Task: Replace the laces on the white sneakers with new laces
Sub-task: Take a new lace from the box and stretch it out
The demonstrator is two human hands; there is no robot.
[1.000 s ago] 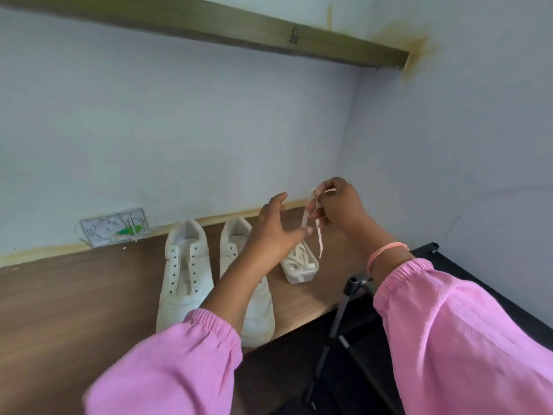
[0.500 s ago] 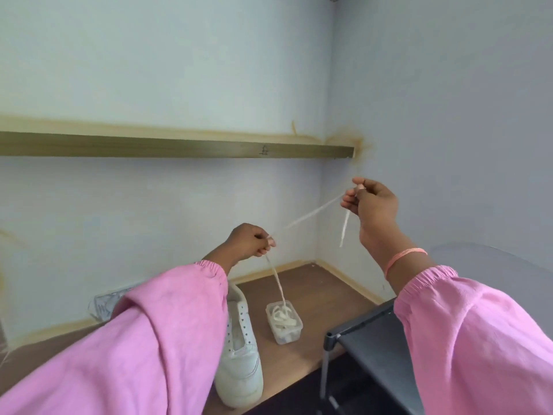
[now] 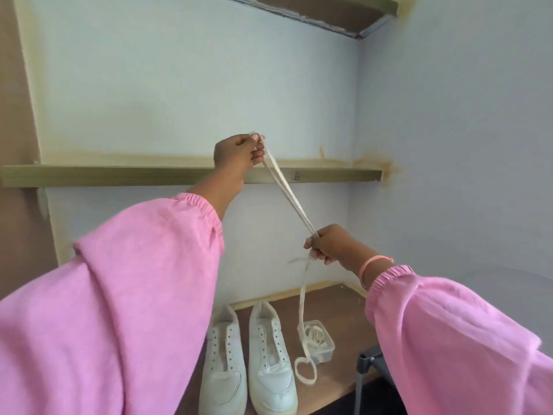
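Observation:
Two white sneakers without laces stand side by side on the brown shelf board: the left sneaker [image 3: 223, 363] and the right sneaker [image 3: 270, 363]. A cream lace [image 3: 288, 196] is stretched doubled between my hands. My left hand [image 3: 239, 154] pinches its upper end, raised in front of the wall shelf. My right hand [image 3: 329, 244] grips it lower and to the right. The rest of the lace hangs down from my right hand and ends in a loop just right of the right sneaker. A small clear plastic box [image 3: 321, 345] with more laces sits beside the sneakers.
A narrow wooden wall shelf [image 3: 119, 175] runs behind my left hand, with another shelf [image 3: 329, 10] above. A dark metal stand [image 3: 368, 363] rises at the board's front right edge. Walls close the space at the back and right.
The lace has come out of the box and now hangs free. My left hand rose up high; my right hand dropped lower. The view tilted so both sneakers show again.

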